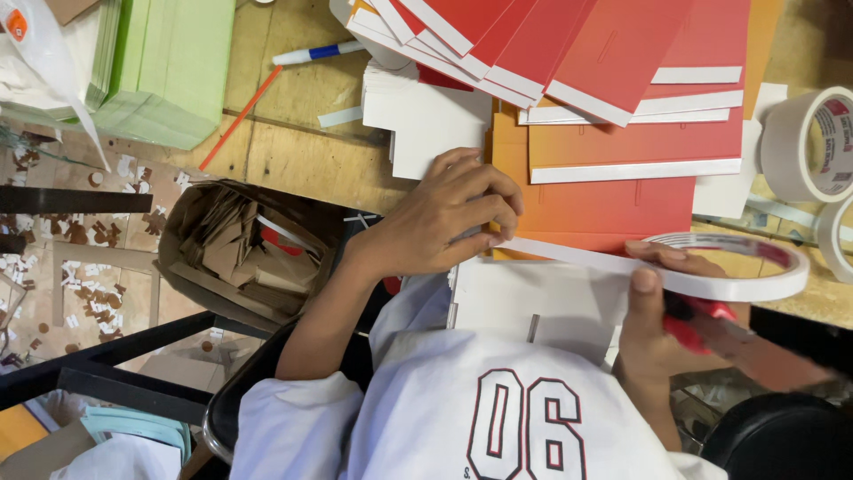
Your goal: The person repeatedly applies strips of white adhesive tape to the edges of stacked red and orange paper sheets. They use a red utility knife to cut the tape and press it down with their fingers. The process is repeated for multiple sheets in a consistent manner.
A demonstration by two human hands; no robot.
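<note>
Tape roll (light, sticky-edged) is best held by its rim. Right hand pinches it; left hand presses the strip onto an orange card at the desk's near edge.

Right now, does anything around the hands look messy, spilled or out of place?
Yes: paper scraps litter the floor at left, beside a brown box of crumpled paper. The red sheets are fanned loosely, not squared. The hands' tape roll looks normal.

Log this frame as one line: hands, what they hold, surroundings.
left hand: presses tape strip onto orange card | right hand: holds tape roll | nearby: red card stack, spare tape roll
</note>
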